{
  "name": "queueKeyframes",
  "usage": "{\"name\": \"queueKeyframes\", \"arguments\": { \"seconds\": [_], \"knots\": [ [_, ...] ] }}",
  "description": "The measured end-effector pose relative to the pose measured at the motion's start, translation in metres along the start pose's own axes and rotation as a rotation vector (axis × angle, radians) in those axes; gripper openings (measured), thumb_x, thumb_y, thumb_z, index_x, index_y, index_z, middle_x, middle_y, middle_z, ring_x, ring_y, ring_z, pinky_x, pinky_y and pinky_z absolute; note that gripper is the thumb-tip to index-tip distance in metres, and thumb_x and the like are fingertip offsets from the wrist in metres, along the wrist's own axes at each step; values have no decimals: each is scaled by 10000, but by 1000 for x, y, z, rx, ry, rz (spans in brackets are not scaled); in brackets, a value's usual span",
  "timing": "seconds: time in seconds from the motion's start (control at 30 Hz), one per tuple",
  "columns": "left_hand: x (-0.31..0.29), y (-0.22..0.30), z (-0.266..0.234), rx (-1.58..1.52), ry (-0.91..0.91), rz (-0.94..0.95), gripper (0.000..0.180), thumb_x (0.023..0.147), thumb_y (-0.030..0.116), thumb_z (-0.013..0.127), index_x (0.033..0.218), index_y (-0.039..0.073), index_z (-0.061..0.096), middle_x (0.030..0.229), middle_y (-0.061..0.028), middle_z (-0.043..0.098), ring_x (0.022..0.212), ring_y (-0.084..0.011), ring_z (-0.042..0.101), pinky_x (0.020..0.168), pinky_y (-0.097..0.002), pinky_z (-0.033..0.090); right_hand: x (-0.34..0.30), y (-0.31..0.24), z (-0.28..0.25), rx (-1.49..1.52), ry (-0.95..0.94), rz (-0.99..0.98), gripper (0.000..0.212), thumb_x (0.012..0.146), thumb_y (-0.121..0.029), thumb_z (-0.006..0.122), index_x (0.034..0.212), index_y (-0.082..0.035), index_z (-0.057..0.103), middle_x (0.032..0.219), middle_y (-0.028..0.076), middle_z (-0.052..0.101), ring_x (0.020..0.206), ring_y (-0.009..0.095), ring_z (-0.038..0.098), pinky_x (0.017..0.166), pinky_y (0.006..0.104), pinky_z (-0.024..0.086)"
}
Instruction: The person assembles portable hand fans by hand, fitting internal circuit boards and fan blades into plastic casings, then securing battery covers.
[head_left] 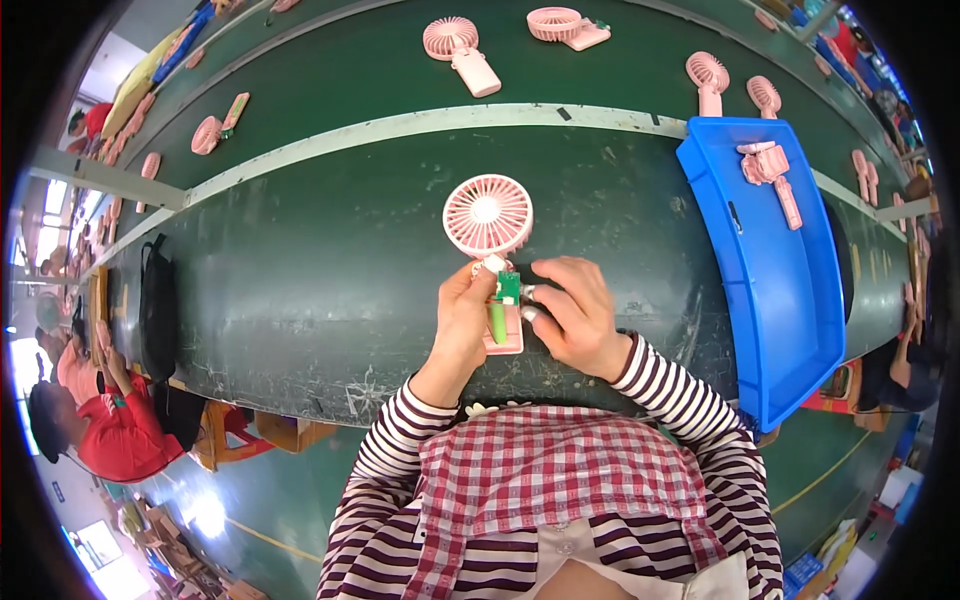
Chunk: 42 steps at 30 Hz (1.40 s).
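Note:
A pink handheld fan (488, 215) lies in front of me, its round grille pointing away and its handle toward me. The handle is uncovered, showing a green circuit board (509, 287) and a light-green cylindrical battery (498, 323). My left hand (460, 315) is closed round the left side of the handle, thumb by the board. My right hand (575, 315) is at the board's right edge, fingers bent together, with white covers on two fingertips. Whatever those fingertips pinch is too small to make out.
A blue tray (790, 330) with pink fan parts (768, 165) stands on the right. Beyond a pale rail (400, 125), more pink fans (475, 70) lie on a green surface. A black bag (157, 310) is at the left. A co-worker in red (125, 435) sits far left.

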<state>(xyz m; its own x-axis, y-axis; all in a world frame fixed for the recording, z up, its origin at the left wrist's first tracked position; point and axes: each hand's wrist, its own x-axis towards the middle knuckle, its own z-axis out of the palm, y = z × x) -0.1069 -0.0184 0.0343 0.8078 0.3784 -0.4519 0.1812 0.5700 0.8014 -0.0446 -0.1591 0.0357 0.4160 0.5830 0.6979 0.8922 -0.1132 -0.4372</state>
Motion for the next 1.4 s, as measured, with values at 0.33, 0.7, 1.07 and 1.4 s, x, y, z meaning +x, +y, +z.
{"name": "queueKeyframes", "arguments": {
  "seconds": [0.33, 0.7, 1.07, 1.4],
  "knots": [
    [-12, 1, 4, -25, -277, -391, 192, 897, 124, 454, 948, -47, 524, 724, -132, 599, 533, -217, 607, 448, -294, 519, 28, 5, -10, 154, -207, 0, 164, 637, -46, 615, 799, -45, 588, 810, 55, 585, 900, 251, 555, 823, 414, 409],
    [-13, 1, 5, 87, -413, -470, 207, 876, 142, 483, 961, -43, 523, 731, -141, 607, 538, -219, 610, 449, -295, 513, 42, -1, -27, 264, -517, 154, 121, 673, -15, 581, 793, -13, 565, 875, 68, 550, 840, 265, 524, 770, 374, 417],
    [-18, 0, 3, 2, -442, -508, 232, 833, 181, 556, 930, -30, 548, 733, -142, 610, 550, -230, 612, 470, -315, 520, 31, 7, -23, 99, -407, -54, 209, 626, -81, 638, 820, -26, 583, 947, 69, 557, 949, 227, 526, 937, 454, 340],
    [-19, 1, 8, -150, -346, -491, 189, 870, 103, 438, 959, -55, 492, 736, -160, 591, 555, -248, 614, 472, -334, 528, 27, -6, -23, -25, -340, -54, 241, 559, -71, 607, 786, 8, 588, 960, 88, 568, 948, 240, 546, 964, 495, 299]
  ]
}}
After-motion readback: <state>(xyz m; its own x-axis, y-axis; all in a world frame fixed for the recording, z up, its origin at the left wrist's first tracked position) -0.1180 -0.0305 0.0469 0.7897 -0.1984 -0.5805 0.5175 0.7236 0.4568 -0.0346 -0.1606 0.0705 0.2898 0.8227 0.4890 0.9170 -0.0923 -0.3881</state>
